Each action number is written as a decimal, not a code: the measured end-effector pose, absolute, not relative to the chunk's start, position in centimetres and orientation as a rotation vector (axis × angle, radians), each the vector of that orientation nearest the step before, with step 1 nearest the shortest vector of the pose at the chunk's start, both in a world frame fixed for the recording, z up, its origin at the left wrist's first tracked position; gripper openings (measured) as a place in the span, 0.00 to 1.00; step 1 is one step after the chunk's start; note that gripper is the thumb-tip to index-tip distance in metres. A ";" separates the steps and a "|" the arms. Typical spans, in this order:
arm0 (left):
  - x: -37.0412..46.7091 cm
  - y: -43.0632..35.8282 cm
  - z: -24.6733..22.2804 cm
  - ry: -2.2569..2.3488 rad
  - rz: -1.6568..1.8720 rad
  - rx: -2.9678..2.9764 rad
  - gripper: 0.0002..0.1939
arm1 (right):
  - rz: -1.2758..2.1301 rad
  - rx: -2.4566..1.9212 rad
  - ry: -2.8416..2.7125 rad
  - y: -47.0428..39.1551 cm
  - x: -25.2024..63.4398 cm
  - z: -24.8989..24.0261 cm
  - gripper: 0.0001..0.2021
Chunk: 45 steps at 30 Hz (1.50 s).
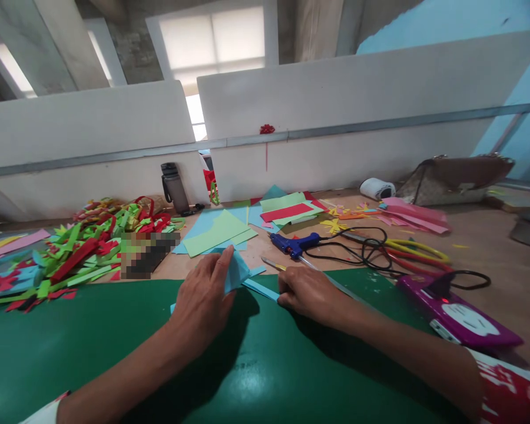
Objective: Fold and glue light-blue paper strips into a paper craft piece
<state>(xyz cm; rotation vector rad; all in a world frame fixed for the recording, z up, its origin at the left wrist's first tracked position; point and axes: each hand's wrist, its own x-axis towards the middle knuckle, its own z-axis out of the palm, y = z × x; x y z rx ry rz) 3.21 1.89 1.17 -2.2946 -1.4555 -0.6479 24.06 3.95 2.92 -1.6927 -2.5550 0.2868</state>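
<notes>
Just left of centre, my left hand [204,292] is closed on a folded piece of light blue paper [235,273], held upright between thumb and fingers. My right hand [304,292] pinches the right end of a narrow light blue paper strip [261,289]; its fingertips are partly hidden. The strip runs leftward toward the folded paper, and I cannot tell whether the two are joined. Both hands are over the green mat [256,377]. Beyond my right hand lie a pointed tool [271,263] and a blue glue gun [294,244].
Cut red and green paper [110,235] is heaped at the left. Behind stands a dark bottle [174,188]. Coloured sheets [223,231] lie at the back middle. At the right, a black cable [366,250] loops toward a purple power strip [461,315]; a handbag [454,179] sits behind.
</notes>
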 end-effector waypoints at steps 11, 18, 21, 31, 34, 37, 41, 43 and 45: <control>3.1 1.9 0.3 -1.461 -0.771 -2.394 0.37 | 0.390 -1.649 -2.549 3.4 23.9 3.6 0.03; 2.9 2.0 0.4 -1.471 -0.844 -2.440 0.37 | 0.462 -1.564 -2.452 4.0 24.8 2.9 0.05; 2.7 2.3 0.5 -1.502 -0.890 -2.476 0.35 | 0.475 -1.547 -2.389 4.5 25.4 2.9 0.08; 2.3 3.4 1.5 -1.586 -1.043 -2.607 0.14 | 0.676 -1.318 -2.412 4.7 29.1 7.7 0.03; 2.3 3.7 2.3 -1.564 -1.062 -2.640 0.11 | 0.672 -1.245 -2.458 4.0 29.9 9.1 0.02; 2.5 3.4 3.4 -1.521 -1.046 -2.753 0.12 | 0.656 -1.163 -2.402 3.7 30.6 9.9 0.02; 3.0 2.4 4.4 -1.519 -1.009 -2.898 0.22 | 0.626 -1.110 -2.294 4.0 31.0 9.9 0.05; 3.1 2.1 4.5 -1.518 -1.013 -2.928 0.21 | 0.613 -1.082 -2.255 4.2 31.0 9.9 0.06; 3.2 2.1 4.5 -1.523 -1.041 -2.962 0.19 | 0.656 -1.078 -2.156 4.4 30.9 9.9 0.05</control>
